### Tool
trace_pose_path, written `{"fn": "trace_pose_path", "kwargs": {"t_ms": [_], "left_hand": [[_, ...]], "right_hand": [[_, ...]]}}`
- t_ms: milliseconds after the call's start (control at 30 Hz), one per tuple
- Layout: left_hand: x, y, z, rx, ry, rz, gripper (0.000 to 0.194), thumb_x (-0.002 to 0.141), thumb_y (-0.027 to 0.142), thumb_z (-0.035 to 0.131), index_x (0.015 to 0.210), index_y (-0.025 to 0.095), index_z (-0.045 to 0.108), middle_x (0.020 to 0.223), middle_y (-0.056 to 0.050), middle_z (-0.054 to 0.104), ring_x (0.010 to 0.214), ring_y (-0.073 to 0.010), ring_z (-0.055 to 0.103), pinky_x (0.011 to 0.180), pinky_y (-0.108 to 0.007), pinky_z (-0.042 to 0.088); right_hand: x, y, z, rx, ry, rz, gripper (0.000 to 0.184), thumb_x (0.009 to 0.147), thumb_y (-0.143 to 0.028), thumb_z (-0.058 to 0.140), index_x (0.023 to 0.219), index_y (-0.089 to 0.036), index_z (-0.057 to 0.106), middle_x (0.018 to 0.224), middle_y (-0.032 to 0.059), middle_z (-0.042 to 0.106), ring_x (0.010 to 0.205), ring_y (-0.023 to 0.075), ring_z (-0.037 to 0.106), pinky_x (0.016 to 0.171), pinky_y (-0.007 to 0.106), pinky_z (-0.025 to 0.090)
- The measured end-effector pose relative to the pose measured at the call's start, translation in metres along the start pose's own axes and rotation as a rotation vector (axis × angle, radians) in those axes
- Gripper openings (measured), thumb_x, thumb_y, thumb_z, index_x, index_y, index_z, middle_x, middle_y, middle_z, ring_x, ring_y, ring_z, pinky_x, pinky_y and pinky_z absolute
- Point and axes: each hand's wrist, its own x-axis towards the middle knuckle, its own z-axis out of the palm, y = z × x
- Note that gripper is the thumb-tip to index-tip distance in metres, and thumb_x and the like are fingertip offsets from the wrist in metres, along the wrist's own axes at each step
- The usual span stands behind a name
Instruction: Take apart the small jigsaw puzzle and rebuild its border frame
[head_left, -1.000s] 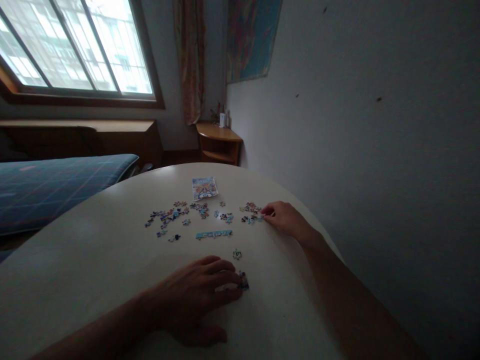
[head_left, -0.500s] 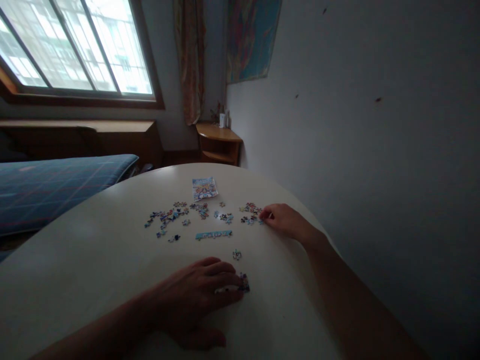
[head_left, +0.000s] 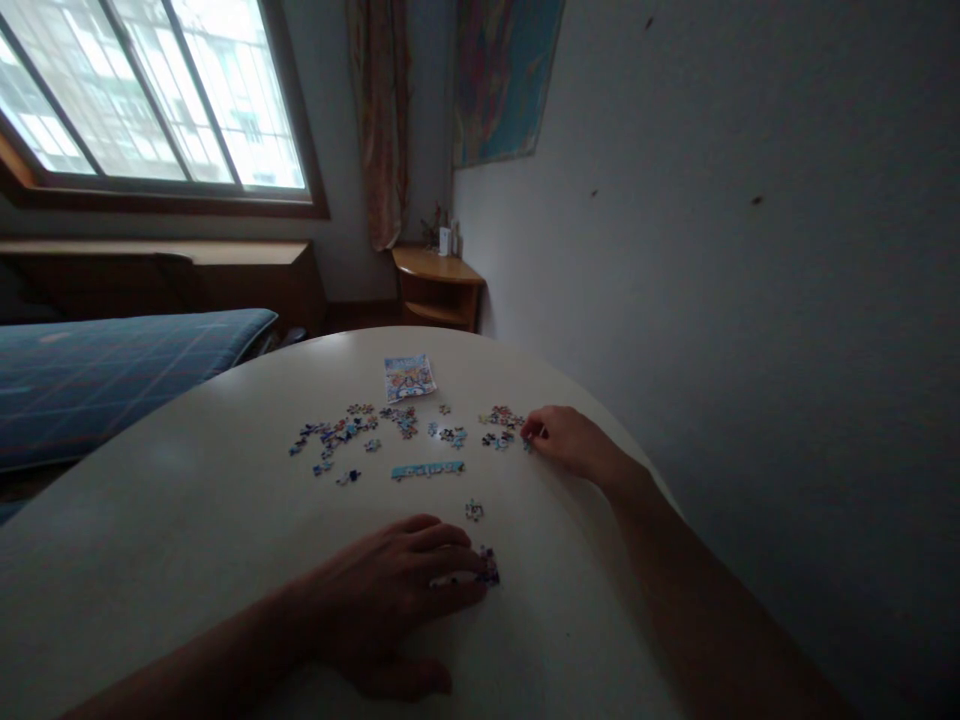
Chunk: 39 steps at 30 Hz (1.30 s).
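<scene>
One strip joined; pieces loose toward the table's far edge; my right fingers narrow, grip unclear, left fingers loosely spread.

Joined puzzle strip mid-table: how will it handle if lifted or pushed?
The joined puzzle strip looks thin and made of interlocked pieces, so lifting one end would probably bend or split it. Lying flat on the smooth-looking table, it should slide rather than tip or roll.
</scene>
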Motion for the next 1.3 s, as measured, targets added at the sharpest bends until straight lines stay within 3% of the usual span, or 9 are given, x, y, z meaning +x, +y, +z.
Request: {"fn": "trace_pose_path", "kwargs": {"t_ms": [267,467,667,800,900,1067,1300], "left_hand": [[0.000,0.000,0.001,-0.005,-0.010,-0.011,0.058,0.089,0.052,0.055,0.136,0.018,0.049,0.139,-0.014,0.058,0.123,-0.0331,0.055,0.104,-0.049,0.044],[0.000,0.000,0.001,-0.007,0.000,-0.008,0.059,0.089,0.053,0.055,0.136,0.018,0.049,0.136,-0.013,0.060,0.122,-0.0326,0.056,0.103,-0.049,0.044],[0.000,0.000,0.002,0.001,0.014,-0.004,0.058,0.089,0.053,0.055,0.136,0.018,0.049,0.135,-0.014,0.061,0.120,-0.0328,0.057,0.102,-0.049,0.045],[-0.001,-0.001,0.003,-0.003,0.016,0.000,0.057,0.090,0.053,0.052,0.136,0.019,0.049,0.137,-0.013,0.060,0.122,-0.0325,0.056,0.103,-0.049,0.045],[-0.001,-0.001,0.003,-0.004,0.014,-0.005,0.058,0.090,0.054,0.053,0.135,0.019,0.049,0.137,-0.013,0.060,0.122,-0.0325,0.056,0.103,-0.049,0.045],[-0.001,0.000,0.003,0.012,-0.007,-0.017,0.059,0.089,0.056,0.054,0.135,0.019,0.050,0.138,-0.013,0.059,0.123,-0.0331,0.055,0.105,-0.049,0.044],[0.000,0.001,0.000,0.015,-0.026,-0.018,0.058,0.090,0.055,0.053,0.134,0.016,0.052,0.137,-0.014,0.060,0.122,-0.0333,0.056,0.102,-0.050,0.045]], "right_hand": [[0.001,-0.008,0.006,0.029,0.043,-0.057,0.019,0.086,-0.022,0.060,0.098,-0.020,0.075,0.097,0.0082,0.069,0.085,0.0183,0.063,0.078,0.028,0.043],[0.007,0.004,0.006,0.007,0.133,0.015,0.025,0.089,-0.015,0.054,0.105,-0.017,0.074,0.104,0.0101,0.069,0.092,0.0186,0.063,0.085,0.028,0.044],[0.012,0.015,0.016,-0.023,0.146,0.012,0.024,0.092,-0.022,0.057,0.110,-0.020,0.074,0.115,0.0110,0.067,0.109,0.0214,0.061,0.098,0.031,0.042],[0.012,0.017,0.016,-0.045,0.190,0.123,0.022,0.092,-0.022,0.055,0.104,-0.019,0.074,0.111,0.0116,0.066,0.104,0.0229,0.062,0.092,0.032,0.044],[0.011,0.011,0.012,-0.021,0.218,0.107,0.021,0.091,-0.021,0.056,0.102,-0.017,0.074,0.109,0.0118,0.067,0.102,0.0219,0.062,0.090,0.031,0.044],[0.006,-0.011,0.007,0.069,0.142,-0.015,0.019,0.086,-0.030,0.066,0.098,-0.018,0.075,0.106,0.0106,0.068,0.099,0.0213,0.062,0.090,0.031,0.045],[0.004,-0.018,0.013,0.079,0.083,0.018,0.020,0.083,-0.030,0.070,0.098,-0.018,0.076,0.109,0.0113,0.068,0.102,0.0227,0.063,0.091,0.031,0.044]]}}
